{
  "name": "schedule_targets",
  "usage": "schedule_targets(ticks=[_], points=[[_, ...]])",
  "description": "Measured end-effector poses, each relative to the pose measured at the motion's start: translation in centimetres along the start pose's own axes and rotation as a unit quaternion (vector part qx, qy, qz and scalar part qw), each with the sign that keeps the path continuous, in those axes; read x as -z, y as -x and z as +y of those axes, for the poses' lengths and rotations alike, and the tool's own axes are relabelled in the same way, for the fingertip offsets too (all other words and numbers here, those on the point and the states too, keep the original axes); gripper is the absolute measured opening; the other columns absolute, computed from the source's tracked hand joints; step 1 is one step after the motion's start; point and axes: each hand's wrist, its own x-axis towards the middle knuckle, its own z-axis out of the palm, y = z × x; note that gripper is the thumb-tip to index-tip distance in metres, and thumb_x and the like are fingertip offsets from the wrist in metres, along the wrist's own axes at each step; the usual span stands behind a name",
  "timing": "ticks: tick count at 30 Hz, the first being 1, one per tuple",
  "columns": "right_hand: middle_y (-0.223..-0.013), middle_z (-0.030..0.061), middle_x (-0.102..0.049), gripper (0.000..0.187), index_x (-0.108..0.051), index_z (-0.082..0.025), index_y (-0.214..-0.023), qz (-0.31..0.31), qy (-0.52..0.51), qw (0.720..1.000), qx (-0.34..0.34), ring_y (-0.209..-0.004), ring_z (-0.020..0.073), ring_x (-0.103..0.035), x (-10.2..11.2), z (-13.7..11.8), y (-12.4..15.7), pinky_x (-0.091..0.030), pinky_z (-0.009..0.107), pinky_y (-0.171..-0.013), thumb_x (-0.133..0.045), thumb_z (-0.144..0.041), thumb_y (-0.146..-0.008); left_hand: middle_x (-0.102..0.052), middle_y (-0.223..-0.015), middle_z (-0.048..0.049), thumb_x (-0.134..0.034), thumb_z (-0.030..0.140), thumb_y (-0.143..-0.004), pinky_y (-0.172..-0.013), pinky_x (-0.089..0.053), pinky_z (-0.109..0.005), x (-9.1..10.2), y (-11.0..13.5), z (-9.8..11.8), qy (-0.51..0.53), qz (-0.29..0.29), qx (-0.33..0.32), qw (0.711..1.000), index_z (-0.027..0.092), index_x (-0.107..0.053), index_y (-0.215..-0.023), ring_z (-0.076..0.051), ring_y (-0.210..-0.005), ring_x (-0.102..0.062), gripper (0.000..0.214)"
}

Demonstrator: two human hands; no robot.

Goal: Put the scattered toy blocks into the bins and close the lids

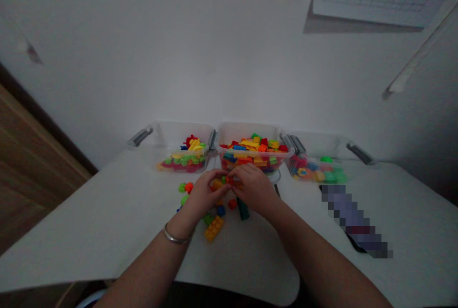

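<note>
My left hand [204,192] and my right hand [253,186] meet over the white table [107,231], fingers curled round a small cluster of joined bricks [223,182] in orange, red and green. Both hands grip that cluster between their fingertips. Under and around them lie loose bricks: a yellow-orange studded brick [213,228], a blue one [221,210], a red one [232,204], a dark green one [244,210] and green and orange pieces [185,187] to the left. A metal bangle [175,238] circles my left wrist.
Three clear plastic tubs stand along the wall: the left tub [168,136], the middle tub [246,131] heaped with bricks, the right tub [322,148]. A blurred-out dark object [354,220] lies at the right. A wooden panel [32,165] is at the left.
</note>
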Motion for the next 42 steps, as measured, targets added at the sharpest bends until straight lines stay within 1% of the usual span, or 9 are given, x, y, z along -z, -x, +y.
schedule_targets(ticks=[6, 12, 19, 23, 26, 29, 31, 34, 42], points=[[-0.099, 0.0078, -0.070, 0.017, -0.067, -0.019, -0.096, -0.010, -0.027, 0.996, -0.080, -0.096, 0.0229, -0.062, -0.1, 0.8, -0.1, -0.048, 0.039, -0.088, -0.067, -0.017, -0.080, -0.073, -0.104, -0.0066, -0.063, 0.021, -0.081, -0.091, -0.053, -0.042, 0.0, 0.1, -0.5, -0.038, -0.014, -0.023, 0.999, 0.021, -0.066, -0.110, -0.022, -0.098, -0.067, 0.029], [-0.097, 0.0067, -0.071, 0.017, -0.068, -0.020, -0.096, -0.022, -0.053, 0.993, -0.100, -0.095, 0.0228, -0.063, -0.3, 1.1, 0.0, -0.049, 0.038, -0.085, -0.068, -0.019, -0.079, -0.074, -0.105, -0.0059, -0.063, 0.019, -0.083, -0.091, -0.052, -0.041, 0.2, 0.0, -1.0, -0.100, 0.004, -0.091, 0.991, 0.024, -0.069, -0.109, -0.022, -0.099, -0.066, 0.027], [-0.088, 0.0030, -0.072, 0.014, -0.068, -0.020, -0.091, -0.024, -0.163, 0.978, -0.129, -0.081, 0.0170, -0.065, 0.8, 1.0, -0.2, -0.051, 0.031, -0.075, -0.068, -0.020, -0.077, -0.074, -0.099, -0.0066, -0.066, 0.019, -0.082, -0.086, -0.053, -0.039, 0.2, 0.0, -1.2, -0.111, 0.013, -0.103, 0.988, 0.022, -0.070, -0.108, -0.022, -0.094, -0.066, 0.026], [-0.092, 0.0036, -0.072, 0.021, -0.065, -0.022, -0.100, 0.059, -0.216, 0.968, -0.116, -0.080, 0.0167, -0.067, 2.8, 1.4, -0.4, -0.053, 0.029, -0.071, -0.066, -0.028, -0.080, -0.072, -0.097, -0.0054, -0.066, 0.018, -0.082, -0.085, -0.053, -0.038, 0.2, 0.0, -0.8, -0.120, 0.026, -0.094, 0.988, 0.023, -0.066, -0.115, -0.022, -0.093, -0.065, 0.034], [-0.101, 0.0067, -0.070, 0.026, -0.063, -0.022, -0.104, 0.193, -0.158, 0.962, -0.111, -0.086, 0.0190, -0.067, 4.7, 2.6, -0.3, -0.053, 0.031, -0.071, -0.066, -0.033, -0.080, -0.072, -0.095, -0.0037, -0.064, 0.019, -0.083, -0.084, -0.053, -0.037, 0.3, 0.1, -0.6, -0.123, 0.036, -0.085, 0.988, 0.025, -0.061, -0.125, -0.021, -0.092, -0.065, 0.043], [-0.096, 0.0065, -0.070, 0.022, -0.065, -0.022, -0.099, 0.308, -0.043, 0.942, -0.125, -0.086, 0.0210, -0.064, 6.0, 4.4, 0.0, -0.051, 0.036, -0.077, -0.065, -0.035, -0.081, -0.072, -0.095, -0.0045, -0.063, 0.022, -0.086, -0.084, -0.052, -0.037, 0.4, 0.1, -0.8, -0.133, 0.033, -0.100, 0.986, 0.025, -0.066, -0.118, -0.021, -0.091, -0.065, 0.033], [-0.092, 0.0060, -0.070, 0.024, -0.067, -0.021, -0.098, 0.347, -0.005, 0.928, -0.134, -0.086, 0.0221, -0.063, 6.3, 5.6, 0.1, -0.050, 0.039, -0.081, -0.065, -0.037, -0.081, -0.073, -0.097, -0.0057, -0.063, 0.023, -0.086, -0.084, -0.051, -0.038, 0.4, 0.1, -1.0, -0.140, 0.027, -0.109, 0.984, 0.024, -0.069, -0.112, -0.022, -0.092, -0.065, 0.027], [-0.092, 0.0066, -0.071, 0.025, -0.070, -0.021, -0.097, 0.354, 0.022, 0.921, -0.159, -0.087, 0.0239, -0.062, 6.0, 6.8, 0.2, -0.047, 0.041, -0.083, -0.063, -0.039, -0.081, -0.073, -0.098, -0.0062, -0.064, 0.025, -0.086, -0.084, -0.051, -0.039, 0.4, 0.2, -1.1, -0.146, 0.020, -0.111, 0.983, 0.023, -0.070, -0.110, -0.022, -0.092, -0.065, 0.025], [-0.086, 0.0064, -0.073, 0.027, -0.073, -0.022, -0.089, 0.270, 0.091, 0.932, -0.225, -0.087, 0.0256, -0.061, 4.6, 7.6, 0.2, -0.038, 0.044, -0.090, -0.053, -0.040, -0.086, -0.072, -0.094, -0.0040, -0.066, 0.024, -0.084, -0.083, -0.053, -0.037, 0.3, 0.1, -0.9, -0.153, 0.031, -0.068, 0.985, 0.022, -0.063, -0.119, -0.021, -0.090, -0.066, 0.035]])
